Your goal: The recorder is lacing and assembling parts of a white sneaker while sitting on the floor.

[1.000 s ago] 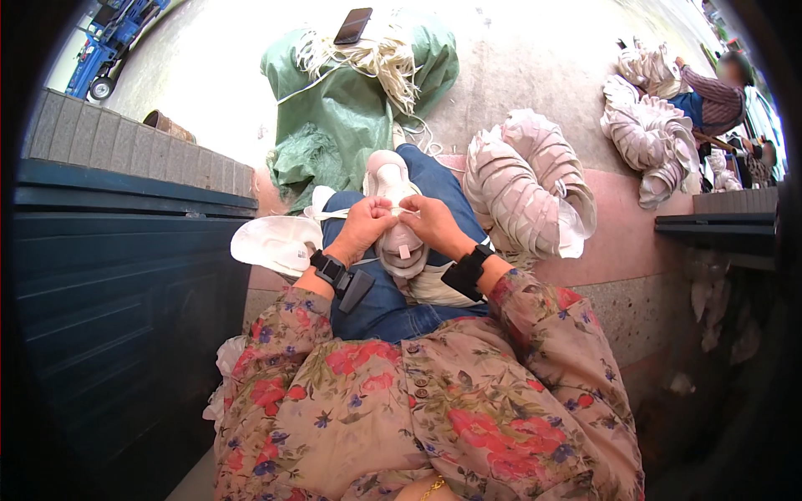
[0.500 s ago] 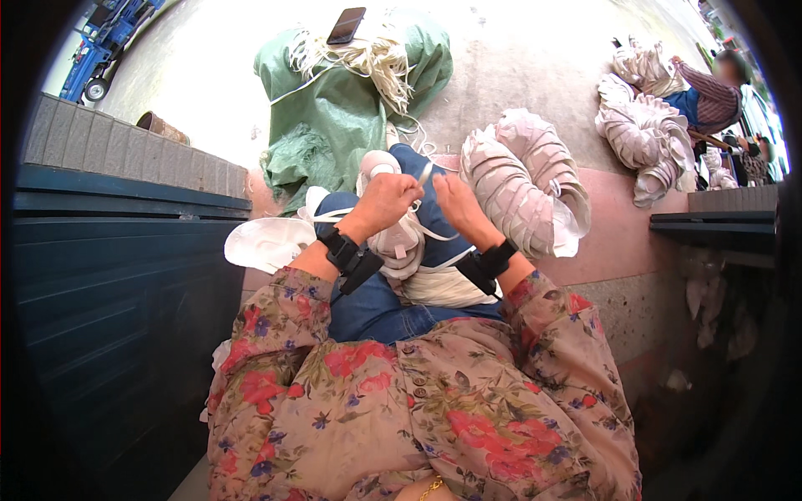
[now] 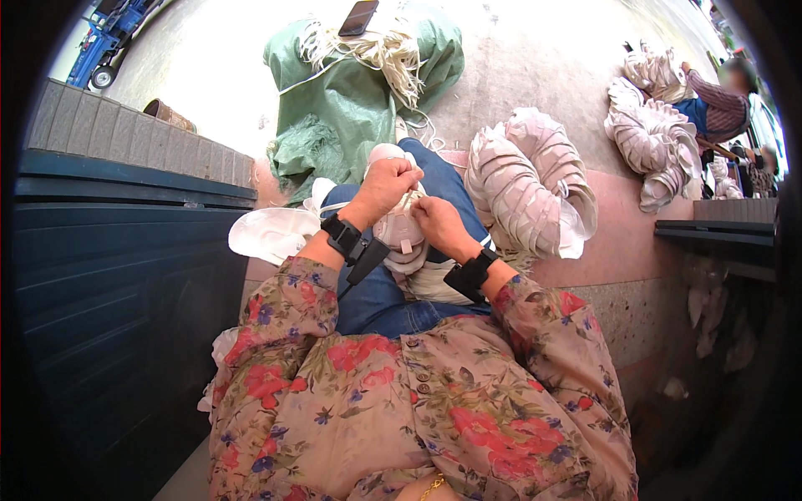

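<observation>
Two bare hands meet above the lap of a person in a floral-print brown blouse (image 3: 401,392), each wrist strapped with a black device. A pale pink, soft fabric shoe upper (image 3: 403,227) lies along blue denim jeans (image 3: 455,179), its padded collar toward the body. The left hand (image 3: 384,185) is over its toe half, thumb and fingers together, seemingly pinched on a flat white lace (image 3: 413,194). The right hand (image 3: 439,224) curls at the upper's right edge; whether its fingers are clamped on lace or only rest against fabric, I cannot tell.

The likeliest trouble is the lace twisting or missing an eyelet, since the hands cover the holes. A hard pull could also drag the unsupported upper askew on the thigh, and other loose laces near the knees might snag.

Just left of the knee is a flat white piece (image 3: 269,234); to the right, a curved stack of nested pale uppers (image 3: 520,179) rests on the pinkish floor (image 3: 622,219). Ahead, a green woven sack (image 3: 326,121) carries cream laces (image 3: 388,63) and a black phone (image 3: 358,17). Farther off are more stacked uppers (image 3: 656,138), a seated co-worker (image 3: 720,104) and a blue wheeled vehicle (image 3: 107,46).
</observation>
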Motion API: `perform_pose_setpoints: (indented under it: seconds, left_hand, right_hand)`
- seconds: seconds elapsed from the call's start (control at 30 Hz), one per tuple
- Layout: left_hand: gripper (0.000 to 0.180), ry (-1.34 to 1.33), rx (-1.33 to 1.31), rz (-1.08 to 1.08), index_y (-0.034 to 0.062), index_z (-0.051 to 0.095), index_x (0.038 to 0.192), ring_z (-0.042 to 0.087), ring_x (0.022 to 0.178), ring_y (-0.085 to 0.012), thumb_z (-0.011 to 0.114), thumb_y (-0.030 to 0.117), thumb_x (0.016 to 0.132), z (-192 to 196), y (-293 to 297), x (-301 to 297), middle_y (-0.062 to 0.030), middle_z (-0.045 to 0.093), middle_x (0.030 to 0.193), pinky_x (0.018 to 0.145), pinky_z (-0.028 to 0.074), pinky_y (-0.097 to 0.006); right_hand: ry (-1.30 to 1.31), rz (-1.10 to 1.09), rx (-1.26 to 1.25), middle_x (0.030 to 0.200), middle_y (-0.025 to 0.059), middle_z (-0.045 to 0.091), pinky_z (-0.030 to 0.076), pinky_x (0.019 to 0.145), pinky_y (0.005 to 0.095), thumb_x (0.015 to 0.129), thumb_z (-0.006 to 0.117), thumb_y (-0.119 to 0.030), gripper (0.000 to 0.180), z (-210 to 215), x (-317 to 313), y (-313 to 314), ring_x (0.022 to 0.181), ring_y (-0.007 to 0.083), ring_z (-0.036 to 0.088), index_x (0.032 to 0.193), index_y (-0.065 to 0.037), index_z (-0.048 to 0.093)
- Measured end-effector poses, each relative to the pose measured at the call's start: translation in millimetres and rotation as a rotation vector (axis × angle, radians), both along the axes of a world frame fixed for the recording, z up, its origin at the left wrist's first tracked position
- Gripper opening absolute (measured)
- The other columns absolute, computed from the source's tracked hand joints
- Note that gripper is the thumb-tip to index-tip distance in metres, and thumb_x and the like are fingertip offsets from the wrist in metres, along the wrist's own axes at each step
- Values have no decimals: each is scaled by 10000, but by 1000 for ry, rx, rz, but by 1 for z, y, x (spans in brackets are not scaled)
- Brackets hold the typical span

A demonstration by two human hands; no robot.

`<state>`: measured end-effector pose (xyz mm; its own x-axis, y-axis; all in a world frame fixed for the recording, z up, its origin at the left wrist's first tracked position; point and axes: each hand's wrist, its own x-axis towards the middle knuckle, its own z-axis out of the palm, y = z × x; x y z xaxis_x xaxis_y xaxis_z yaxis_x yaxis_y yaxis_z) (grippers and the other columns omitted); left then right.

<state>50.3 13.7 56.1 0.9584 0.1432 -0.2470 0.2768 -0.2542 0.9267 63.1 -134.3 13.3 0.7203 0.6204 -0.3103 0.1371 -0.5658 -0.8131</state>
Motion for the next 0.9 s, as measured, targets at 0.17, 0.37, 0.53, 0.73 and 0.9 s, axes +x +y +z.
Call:
perform_pose_setpoints:
  seconds: [0.17, 0.37, 0.53, 0.73, 0.9]
  left_hand:
    - [258, -12, -15, 29, -23, 561, 631, 464, 535, -92, 588, 184, 782, -1, -3, -2, -50, 541, 566, 509, 380, -256]
    - [239, 3, -52, 37, -20, 570, 670, 464, 566, -82, 577, 189, 787, -6, -3, -3, -24, 541, 583, 532, 382, -239]
    - [196, -191, 126, 121, -42, 580, 881, 583, 629, -235, 508, 93, 759, -30, 16, -18, -156, 594, 664, 627, 447, -335]
    - [351, 40, 270, 121, -11, 498, 1098, 600, 726, -286, 450, 44, 755, -37, 28, -58, -174, 603, 754, 687, 454, -371]
    - [389, 62, 252, 66, -15, 478, 1123, 590, 681, -272, 505, 50, 741, -34, 18, -60, -153, 589, 703, 659, 454, -352]
  right_hand:
    - [-237, -1, -52, 818, 189, 536, 431, 697, 420, 752, 513, -129, 157, -3, -4, 5, 797, 351, 539, 799, -39, 632]
    - [74, -58, -27, 801, 199, 588, 443, 703, 410, 752, 516, -121, 154, -5, 0, 16, 788, 340, 571, 780, -33, 639]
    - [-90, 39, -27, 774, 218, 589, 447, 699, 408, 761, 489, -100, 160, -10, 0, 16, 777, 361, 575, 823, -6, 602]
    - [-79, 56, 12, 755, 221, 583, 445, 681, 411, 747, 502, -94, 167, -8, 3, 22, 760, 372, 571, 864, 5, 568]
    - [26, 69, 75, 706, 186, 585, 451, 633, 374, 723, 563, -131, 206, -6, 3, 21, 686, 311, 588, 863, 20, 569]
